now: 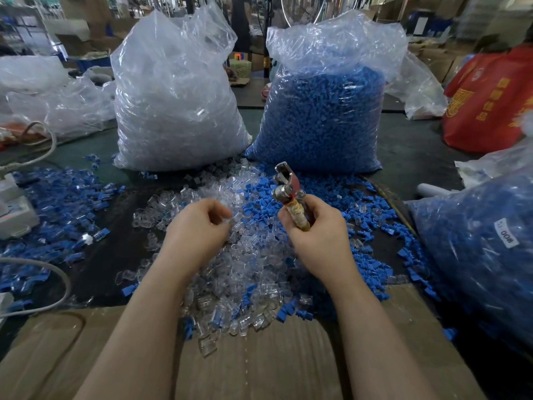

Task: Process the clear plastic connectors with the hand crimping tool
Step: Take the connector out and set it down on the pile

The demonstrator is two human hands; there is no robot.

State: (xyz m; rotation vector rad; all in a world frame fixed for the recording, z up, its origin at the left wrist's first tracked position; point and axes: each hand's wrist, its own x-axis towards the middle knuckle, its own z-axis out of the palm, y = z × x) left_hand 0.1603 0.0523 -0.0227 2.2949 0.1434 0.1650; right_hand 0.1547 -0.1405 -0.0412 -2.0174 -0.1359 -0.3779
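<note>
Clear plastic connectors (230, 272) lie heaped in the middle of the dark tabletop (115, 255), mixed with blue plastic pieces (331, 197) that spread to the right and far left. The right hand (320, 235) curls its grip round the taped handles of the hand crimping tool (288, 194), which stands just above the heap's far right side. The tool's long axis runs from the near handles up and away to the metal head, tilted slightly left — the head points toward the gap between two big bags. Most of the handles are hidden inside the fist.

The left hand (199, 226) hovers over the clear pile with fingers bent inward; a clear piece seems pinched at the fingertips, but blur and the transparent heap behind make it hard to be sure.

At the far side stand a bag of clear parts (173, 96) on the left and a bag of blue parts (326, 116) on the right. Another bag of blue (476, 249) is cut off at the right edge. Flattened cardboard (259, 365) lies nearest — the forearms cross over it.
</note>
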